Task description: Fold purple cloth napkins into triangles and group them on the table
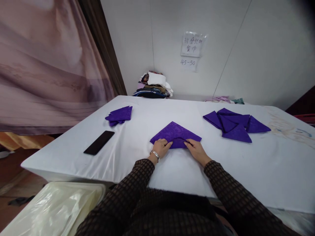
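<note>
While left grip [161, 147] and right grip [197, 151] pinch, purple cloth [173, 131], mostly beyond

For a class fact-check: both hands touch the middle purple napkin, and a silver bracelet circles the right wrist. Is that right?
No: the head view shows the silver bracelet on the left wrist, not the right. The left hand and right hand do touch the middle purple napkin.
</note>
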The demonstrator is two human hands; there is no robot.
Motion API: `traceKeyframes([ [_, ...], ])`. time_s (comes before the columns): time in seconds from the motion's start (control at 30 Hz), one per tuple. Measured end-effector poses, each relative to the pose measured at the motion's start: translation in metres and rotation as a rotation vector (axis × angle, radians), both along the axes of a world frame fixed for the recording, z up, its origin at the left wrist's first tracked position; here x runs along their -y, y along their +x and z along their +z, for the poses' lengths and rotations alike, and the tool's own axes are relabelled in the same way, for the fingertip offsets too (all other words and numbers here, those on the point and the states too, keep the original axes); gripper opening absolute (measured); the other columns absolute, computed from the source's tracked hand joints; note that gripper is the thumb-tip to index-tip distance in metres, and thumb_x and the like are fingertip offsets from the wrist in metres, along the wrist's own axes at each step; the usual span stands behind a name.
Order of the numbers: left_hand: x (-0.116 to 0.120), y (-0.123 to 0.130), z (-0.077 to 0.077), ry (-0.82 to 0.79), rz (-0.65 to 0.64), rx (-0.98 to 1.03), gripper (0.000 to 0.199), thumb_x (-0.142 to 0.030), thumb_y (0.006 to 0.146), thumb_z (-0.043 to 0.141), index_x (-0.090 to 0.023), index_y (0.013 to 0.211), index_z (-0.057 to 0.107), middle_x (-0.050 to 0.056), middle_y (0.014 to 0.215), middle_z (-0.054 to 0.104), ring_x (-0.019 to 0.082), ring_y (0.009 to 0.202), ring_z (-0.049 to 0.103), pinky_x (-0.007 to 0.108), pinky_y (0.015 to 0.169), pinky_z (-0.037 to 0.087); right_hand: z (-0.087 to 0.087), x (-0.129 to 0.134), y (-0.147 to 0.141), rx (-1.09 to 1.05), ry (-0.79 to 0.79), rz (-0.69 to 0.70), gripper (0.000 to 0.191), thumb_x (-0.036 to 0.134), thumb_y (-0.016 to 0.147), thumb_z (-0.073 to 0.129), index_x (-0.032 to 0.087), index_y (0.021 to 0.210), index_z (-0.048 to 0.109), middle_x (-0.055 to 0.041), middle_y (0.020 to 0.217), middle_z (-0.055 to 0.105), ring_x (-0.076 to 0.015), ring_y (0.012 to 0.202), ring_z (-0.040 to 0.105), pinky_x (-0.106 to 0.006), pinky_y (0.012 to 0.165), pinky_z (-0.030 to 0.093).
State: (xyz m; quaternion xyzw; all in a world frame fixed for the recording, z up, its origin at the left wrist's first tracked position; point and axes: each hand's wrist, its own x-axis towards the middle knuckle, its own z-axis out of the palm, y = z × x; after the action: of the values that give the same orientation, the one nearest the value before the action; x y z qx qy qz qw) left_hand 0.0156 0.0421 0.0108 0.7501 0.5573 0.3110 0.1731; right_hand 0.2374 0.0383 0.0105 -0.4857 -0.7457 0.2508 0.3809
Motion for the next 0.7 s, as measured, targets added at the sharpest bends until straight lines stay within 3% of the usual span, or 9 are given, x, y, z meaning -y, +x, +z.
traceKeyframes([
  [0.2, 0.0062, -0.0012, 0.0013, 0.012, -0.066, 0.217, 0.018, -0.035, 0.080, 0.060, -0.018, 0.075, 0.066, -0.001, 0.073, 0.062, 0.011, 0.068, 0.054, 0.023, 0.064, 0.040, 0.0014, -0.0014, 0.0036, -0.040, -0.028, -0.025, 0.031, 0.041, 0.086, 0.047, 0.019, 0.067, 0.057, 0.0027, 0.060, 0.051, -0.0133, 0.058, 0.046, -0.025, 0.055, 0.034],
  [0.3, 0.0066, -0.0012, 0.0005, -0.013, -0.071, 0.248, 0.021, -0.031, 0.080, 0.059, -0.017, 0.065, 0.063, -0.002, 0.064, 0.059, 0.010, 0.062, 0.052, 0.022, 0.061, 0.038, 0.0013, -0.0022, 0.0054, -0.045, -0.044, -0.027, 0.031, 0.042, 0.085, 0.048, 0.019, 0.065, 0.055, 0.0032, 0.059, 0.048, -0.0129, 0.057, 0.044, -0.024, 0.054, 0.032],
  [0.5, 0.0062, -0.0001, -0.0017, -0.044, -0.057, 0.258, 0.024, -0.033, 0.078, 0.061, -0.017, 0.060, 0.060, -0.004, 0.059, 0.057, 0.008, 0.058, 0.049, 0.021, 0.057, 0.036, -0.0009, -0.0049, 0.0043, -0.134, -0.089, -0.030, 0.027, 0.045, 0.078, 0.058, 0.019, 0.084, 0.060, 0.0012, 0.072, 0.057, -0.0145, 0.066, 0.049, -0.025, 0.061, 0.037],
  [0.7, 0.0078, 0.0007, -0.0007, -0.057, -0.053, 0.272, 0.029, -0.038, 0.077, 0.060, -0.017, 0.058, 0.058, -0.004, 0.057, 0.055, 0.008, 0.056, 0.047, 0.021, 0.055, 0.035, -0.0016, -0.0072, 0.0020, -0.130, -0.094, -0.015, 0.030, 0.042, 0.080, 0.055, 0.020, 0.063, 0.045, 0.0053, 0.058, 0.039, -0.0115, 0.057, 0.037, -0.024, 0.055, 0.029],
])
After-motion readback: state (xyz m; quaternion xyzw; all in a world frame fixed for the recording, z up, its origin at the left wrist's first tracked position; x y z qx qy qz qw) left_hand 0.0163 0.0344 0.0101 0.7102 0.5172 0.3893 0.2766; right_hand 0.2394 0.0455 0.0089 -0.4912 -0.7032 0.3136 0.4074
